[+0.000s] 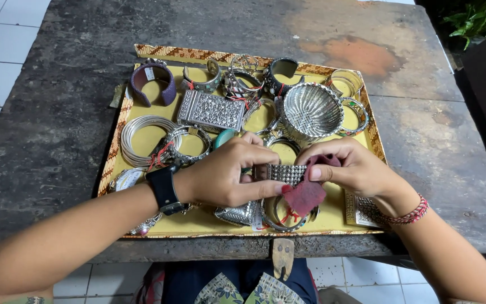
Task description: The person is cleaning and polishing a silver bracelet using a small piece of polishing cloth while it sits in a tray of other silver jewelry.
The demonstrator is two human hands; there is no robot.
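Tray [142,52] of silver bangles [142,138] (crowded)

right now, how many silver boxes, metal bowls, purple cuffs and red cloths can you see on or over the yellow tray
silver box: 1
metal bowl: 1
purple cuff: 1
red cloth: 1
total: 4
The left hand and right hand hold the cloth against a studded silver cuff over the tray.
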